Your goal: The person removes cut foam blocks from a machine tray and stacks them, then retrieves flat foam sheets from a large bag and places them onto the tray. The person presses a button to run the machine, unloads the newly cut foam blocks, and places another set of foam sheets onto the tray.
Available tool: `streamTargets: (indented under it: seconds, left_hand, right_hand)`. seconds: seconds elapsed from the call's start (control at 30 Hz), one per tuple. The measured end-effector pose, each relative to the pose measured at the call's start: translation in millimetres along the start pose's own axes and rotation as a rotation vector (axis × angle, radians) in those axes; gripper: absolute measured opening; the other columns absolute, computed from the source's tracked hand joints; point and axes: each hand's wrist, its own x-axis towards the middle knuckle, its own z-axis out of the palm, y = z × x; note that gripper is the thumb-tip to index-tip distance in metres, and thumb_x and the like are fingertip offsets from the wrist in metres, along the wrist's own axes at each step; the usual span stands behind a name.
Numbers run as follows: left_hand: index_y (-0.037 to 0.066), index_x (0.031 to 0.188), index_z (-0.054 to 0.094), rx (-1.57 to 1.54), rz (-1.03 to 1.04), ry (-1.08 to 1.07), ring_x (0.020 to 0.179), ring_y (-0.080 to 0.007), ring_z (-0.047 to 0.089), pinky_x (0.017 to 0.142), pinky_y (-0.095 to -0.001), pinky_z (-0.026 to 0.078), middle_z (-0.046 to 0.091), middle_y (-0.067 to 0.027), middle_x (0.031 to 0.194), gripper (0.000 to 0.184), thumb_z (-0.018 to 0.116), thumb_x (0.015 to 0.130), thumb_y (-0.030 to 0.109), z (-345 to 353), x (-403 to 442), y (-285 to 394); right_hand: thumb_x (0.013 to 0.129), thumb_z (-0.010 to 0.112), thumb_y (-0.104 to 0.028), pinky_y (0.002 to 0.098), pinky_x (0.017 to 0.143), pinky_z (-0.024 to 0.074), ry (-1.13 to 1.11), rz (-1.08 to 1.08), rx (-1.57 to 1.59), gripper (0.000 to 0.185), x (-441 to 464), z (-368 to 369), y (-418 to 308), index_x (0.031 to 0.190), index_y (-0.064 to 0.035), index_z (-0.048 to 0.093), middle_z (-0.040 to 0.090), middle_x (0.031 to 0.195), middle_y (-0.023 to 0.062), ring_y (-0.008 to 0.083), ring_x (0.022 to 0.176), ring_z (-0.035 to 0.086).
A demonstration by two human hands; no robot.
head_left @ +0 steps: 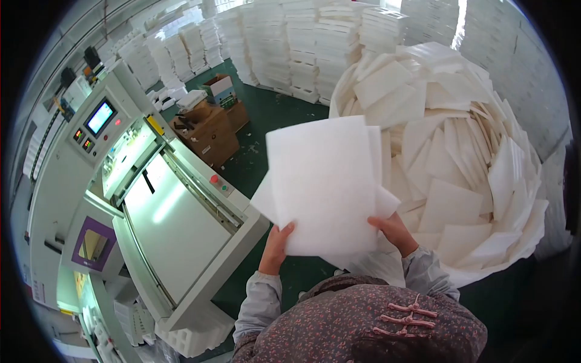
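Note:
Several white foam sheets (324, 181) are held in front of my body in a loose, fanned stack, their edges not lined up. My left hand (277, 247) grips the lower left edge with the thumb on top. On the lower right edge, my right hand (393, 231) is closed the same way, thumb on the face of the stack. The fingers of both hands are hidden beneath the sheets. Close by on the right stands a big round white bag (540, 212) heaped with loose foam sheets (448, 154).
A machine (57, 175) with a lit screen (100, 117) and a flat white bed (181, 221) stands at left, a red button (214, 179) on its edge. Cardboard boxes (209, 136) sit on the green floor (266, 112). Tall stacks of white foam (266, 48) line the back.

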Motion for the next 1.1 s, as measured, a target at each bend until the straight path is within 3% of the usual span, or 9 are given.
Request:
streamTargets:
  seconds: [0.1,0.17,0.4,0.53,0.67,0.77,0.87,1.0,1.1]
  left_hand:
    - [-0.009,0.122,0.042,-0.059,-0.028,0.04,0.085,-0.021,0.057,0.07,-0.0262,0.049,0.056,-0.0194,0.106,0.049,0.06,0.083,0.015,-35.0,-6.1,-15.4]
    - [-0.008,0.123,0.041,0.047,0.022,0.042,0.087,-0.0217,0.057,0.073,-0.0276,0.048,0.055,-0.019,0.108,0.051,0.06,0.082,0.015,-63.7,-9.7,-22.0]
    - [-0.006,0.126,0.039,0.019,0.03,0.062,0.09,-0.0239,0.056,0.077,-0.0296,0.047,0.054,-0.0204,0.112,0.056,0.061,0.078,0.013,-55.5,-32.8,-22.8]
    - [-0.005,0.127,0.037,-0.201,0.036,0.152,0.091,-0.0254,0.056,0.079,-0.0302,0.046,0.053,-0.0212,0.114,0.059,0.061,0.076,0.012,-52.9,-37.0,-37.0]
    - [-0.005,0.128,0.038,-0.105,-0.025,0.112,0.09,-0.0257,0.056,0.077,-0.0295,0.046,0.053,-0.0217,0.113,0.06,0.06,0.075,0.011,-32.0,-37.1,-17.4]
    - [-0.006,0.126,0.039,-0.046,0.007,0.132,0.088,-0.0255,0.057,0.076,-0.0293,0.047,0.054,-0.0213,0.111,0.058,0.061,0.075,0.011,-21.9,-31.9,-11.0]
    - [-0.006,0.125,0.04,0.013,0.063,0.178,0.087,-0.0253,0.057,0.075,-0.029,0.047,0.055,-0.021,0.109,0.057,0.061,0.074,0.011,-17.4,-31.4,-9.4]
    - [-0.007,0.122,0.043,-0.053,0.161,0.273,0.082,-0.0238,0.058,0.072,-0.0287,0.047,0.058,-0.0198,0.104,0.055,0.062,0.074,0.012,-13.6,-31.6,-25.6]
    - [-0.007,0.121,0.044,-0.032,0.142,0.353,0.08,-0.023,0.058,0.071,-0.0281,0.047,0.058,-0.0189,0.102,0.054,0.063,0.074,0.012,-6.8,-42.0,-23.3]
  right_hand:
    - [0.081,0.059,-0.013,0.0351,0.094,0.0374,-0.145,-0.118,-0.125,0.066,14.1,-27.1,6.3,0.137,-0.0001,0.028,0.045,0.128,0.0143,0.0231,0.112,0.045]
    - [0.081,0.059,-0.017,0.0344,0.096,0.036,-0.255,0.037,0.416,0.068,20.8,-39.6,-13.2,0.138,-0.0006,0.026,0.04,0.132,0.0153,0.0252,0.117,0.042]
    - [0.08,0.063,-0.027,0.0381,0.101,0.0308,-0.291,0.11,-0.291,0.079,28.2,2.7,34.6,0.139,0.0021,0.019,0.034,0.137,0.02,0.0308,0.122,0.038]
    - [0.074,0.067,-0.034,0.0398,0.103,0.0283,-0.025,0.21,-0.121,0.085,13.4,22.3,45.7,0.138,0.0024,0.024,0.033,0.136,0.0233,0.0347,0.127,0.031]
    - [0.079,0.064,-0.027,0.0418,0.105,0.024,-0.132,-0.124,-0.414,0.089,18.9,21.9,74.2,0.141,0.0024,0.008,0.019,0.143,0.0224,0.0316,0.13,0.026]
    - [0.082,0.059,-0.028,0.0394,0.1,0.0325,-0.213,-0.249,-0.387,0.074,23.6,15.6,32.3,0.138,0.0029,0.021,0.03,0.139,0.0196,0.0272,0.123,0.036]
    - [0.088,0.05,-0.025,0.0271,0.079,0.0436,-0.054,0.073,0.113,0.032,59.0,-32.7,48.7,0.108,-0.0019,0.059,0.06,0.103,0.0072,0.0144,0.088,0.055]
    - [0.085,0.053,-0.019,0.0202,0.061,0.0414,0.487,-0.041,-0.044,0.018,131.3,-109.7,74.6,0.09,-0.0043,0.063,0.058,0.078,0.0003,0.0083,0.067,0.05]
    - [0.085,0.053,-0.019,0.0217,0.063,0.0415,0.28,-0.022,-0.165,0.019,155.2,-87.5,45.6,0.091,-0.0037,0.062,0.058,0.079,0.0017,0.0102,0.068,0.05]
